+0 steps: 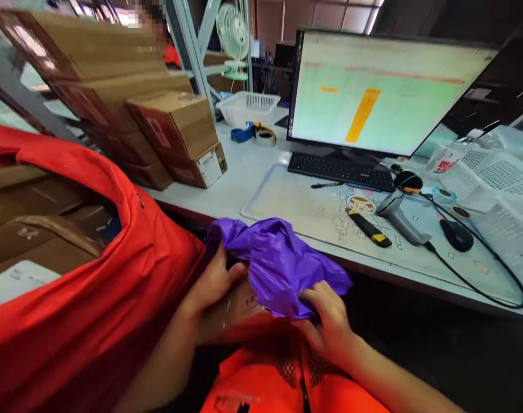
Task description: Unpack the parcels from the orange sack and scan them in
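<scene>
A crumpled purple plastic bag [282, 264] is spread between my two hands, in front of the desk's near edge. My left hand [218, 281] is closed on the bag's left side, its thumb over a brown cardboard box [233, 310] below. The bag covers part of that box. At the bag's lower right, my right hand [325, 315] pinches a gathered fold of the plastic. Left of my hands stands a big red sack [153, 258], its mouth wide open with several cardboard boxes inside.
Brown boxes [175, 126] are stacked on the desk's left. A monitor [373, 92] and keyboard [339, 170] stand behind a desk mat; a utility knife [368, 228], barcode scanner [403, 218] and mouse [456, 235] lie on it. Tape rolls [264, 136] and white baskets [249, 108] are farther back.
</scene>
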Demonstrator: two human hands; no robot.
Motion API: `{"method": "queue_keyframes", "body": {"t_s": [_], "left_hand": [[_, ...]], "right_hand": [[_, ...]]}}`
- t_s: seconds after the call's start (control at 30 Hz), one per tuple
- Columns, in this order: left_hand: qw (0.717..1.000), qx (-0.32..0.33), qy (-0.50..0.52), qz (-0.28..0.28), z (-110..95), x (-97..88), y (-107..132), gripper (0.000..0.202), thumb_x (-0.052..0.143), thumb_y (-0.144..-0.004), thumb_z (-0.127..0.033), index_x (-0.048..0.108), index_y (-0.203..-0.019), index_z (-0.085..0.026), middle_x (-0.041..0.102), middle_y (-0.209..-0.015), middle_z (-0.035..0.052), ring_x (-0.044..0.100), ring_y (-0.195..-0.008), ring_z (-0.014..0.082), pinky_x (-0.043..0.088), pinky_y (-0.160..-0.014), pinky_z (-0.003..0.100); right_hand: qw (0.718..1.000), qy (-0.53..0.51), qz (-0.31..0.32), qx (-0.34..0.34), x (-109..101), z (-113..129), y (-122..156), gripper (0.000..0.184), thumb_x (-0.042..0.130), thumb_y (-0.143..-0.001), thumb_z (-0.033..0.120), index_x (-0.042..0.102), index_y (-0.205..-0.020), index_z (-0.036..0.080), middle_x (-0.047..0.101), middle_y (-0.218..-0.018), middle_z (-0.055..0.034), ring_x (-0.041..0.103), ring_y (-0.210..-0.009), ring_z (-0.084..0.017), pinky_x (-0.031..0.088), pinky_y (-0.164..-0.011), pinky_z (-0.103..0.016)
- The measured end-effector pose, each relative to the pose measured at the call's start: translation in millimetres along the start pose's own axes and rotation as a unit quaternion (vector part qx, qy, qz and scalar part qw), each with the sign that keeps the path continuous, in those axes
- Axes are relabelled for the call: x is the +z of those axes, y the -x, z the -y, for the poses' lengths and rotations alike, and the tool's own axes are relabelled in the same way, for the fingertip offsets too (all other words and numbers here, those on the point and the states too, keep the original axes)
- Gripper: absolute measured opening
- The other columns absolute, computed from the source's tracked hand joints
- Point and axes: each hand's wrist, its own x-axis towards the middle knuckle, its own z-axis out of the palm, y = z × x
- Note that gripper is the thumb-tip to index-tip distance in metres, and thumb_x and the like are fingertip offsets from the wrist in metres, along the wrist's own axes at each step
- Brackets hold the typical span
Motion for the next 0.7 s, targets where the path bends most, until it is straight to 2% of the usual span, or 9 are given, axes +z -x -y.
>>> {"method": "queue_keyframes", "body": {"t_s": [0.07, 0.1, 0.17, 0.23, 0.3, 0.37, 0.47, 0.6, 0.7], "left_hand": [[0.995, -0.024, -0.090, 0.045, -2, 4.2, 1, 0.120, 0.057, -0.081, -0.098, 0.039, -0.168, -0.017, 0.050, -0.168, 0.0212, 0.046, -0.157, 0.0422, 0.034, -0.134, 0.057], [0.986, -0.043, -0.146, 0.064, -1, 11.3, 2, 0.118, 0.060, -0.082, -0.095, 0.039, -0.168, -0.016, 0.048, -0.169, 0.0228, 0.046, -0.157, 0.0439, 0.034, -0.133, 0.060], [0.961, -0.063, -0.246, 0.109, 2, 30.2, 5, 0.116, 0.063, -0.084, -0.091, 0.038, -0.168, -0.016, 0.045, -0.170, 0.0247, 0.044, -0.157, 0.0475, 0.033, -0.130, 0.067], [0.937, -0.055, -0.312, 0.144, 4, 47.3, 9, 0.116, 0.065, -0.086, -0.087, 0.032, -0.172, -0.018, 0.041, -0.172, 0.0252, 0.041, -0.158, 0.0490, 0.032, -0.128, 0.070], [0.925, -0.040, -0.345, 0.157, 6, 56.0, 12, 0.116, 0.065, -0.088, -0.085, 0.025, -0.175, -0.019, 0.038, -0.173, 0.0255, 0.041, -0.158, 0.0483, 0.034, -0.127, 0.069], [0.918, -0.030, -0.367, 0.150, 5, 55.9, 16, 0.116, 0.064, -0.089, -0.084, 0.024, -0.175, -0.017, 0.042, -0.170, 0.0261, 0.045, -0.154, 0.0479, 0.037, -0.125, 0.066], [0.907, -0.041, -0.396, 0.139, 3, 47.4, 25, 0.110, 0.063, -0.090, -0.084, 0.035, -0.169, -0.013, 0.054, -0.159, 0.0269, 0.054, -0.144, 0.0482, 0.043, -0.120, 0.063], [0.891, -0.110, -0.416, 0.143, 1, 42.0, 38, 0.089, 0.056, -0.093, -0.084, 0.059, -0.145, -0.012, 0.072, -0.131, 0.0243, 0.070, -0.122, 0.0453, 0.054, -0.105, 0.056], [0.890, -0.079, -0.433, 0.123, -2, 47.9, 41, 0.076, 0.053, -0.098, -0.078, 0.062, -0.139, -0.014, 0.074, -0.128, 0.0215, 0.073, -0.118, 0.0418, 0.055, -0.104, 0.051]], "right_hand": [[0.993, -0.094, 0.022, 0.074, 25, -5, 35, 0.033, 0.056, -0.106, 0.055, 0.063, -0.119, 0.026, 0.068, -0.089, -0.0059, 0.065, -0.078, -0.026, 0.052, -0.065, -0.038], [0.982, -0.133, 0.038, 0.126, 34, -7, 46, 0.047, 0.055, -0.104, 0.066, 0.063, -0.124, 0.024, 0.071, -0.099, -0.0088, 0.069, -0.088, -0.028, 0.056, -0.073, -0.040], [0.951, -0.196, 0.064, 0.232, 45, -11, 53, 0.080, 0.051, -0.095, 0.088, 0.059, -0.138, 0.020, 0.072, -0.123, -0.0160, 0.071, -0.112, -0.033, 0.059, -0.093, -0.044], [0.917, -0.237, 0.059, 0.315, 50, -19, 47, 0.090, 0.053, -0.091, 0.092, 0.056, -0.145, 0.019, 0.070, -0.136, -0.0182, 0.068, -0.125, -0.034, 0.056, -0.105, -0.044], [0.890, -0.259, 0.037, 0.374, 56, -30, 35, 0.074, 0.062, -0.093, 0.080, 0.062, -0.136, 0.020, 0.073, -0.131, -0.0152, 0.069, -0.121, -0.031, 0.056, -0.105, -0.041], [0.871, -0.255, 0.005, 0.420, 68, -46, 27, 0.054, 0.067, -0.092, 0.069, 0.070, -0.112, 0.019, 0.077, -0.111, -0.0109, 0.070, -0.104, -0.028, 0.056, -0.094, -0.038], [0.855, -0.214, -0.048, 0.470, 93, -75, 29, 0.044, 0.058, -0.090, 0.063, 0.064, -0.083, 0.020, 0.071, -0.083, -0.0055, 0.061, -0.081, -0.022, 0.053, -0.079, -0.034], [0.835, -0.162, -0.080, 0.519, 122, -111, 45, 0.032, 0.053, -0.085, 0.053, 0.058, -0.074, 0.023, 0.063, -0.070, -0.0025, 0.056, -0.076, -0.021, 0.049, -0.076, -0.033], [0.821, -0.140, -0.082, 0.548, 133, -127, 47, 0.027, 0.055, -0.083, 0.049, 0.056, -0.070, 0.025, 0.064, -0.069, -0.0045, 0.061, -0.082, -0.026, 0.050, -0.080, -0.036]]}}
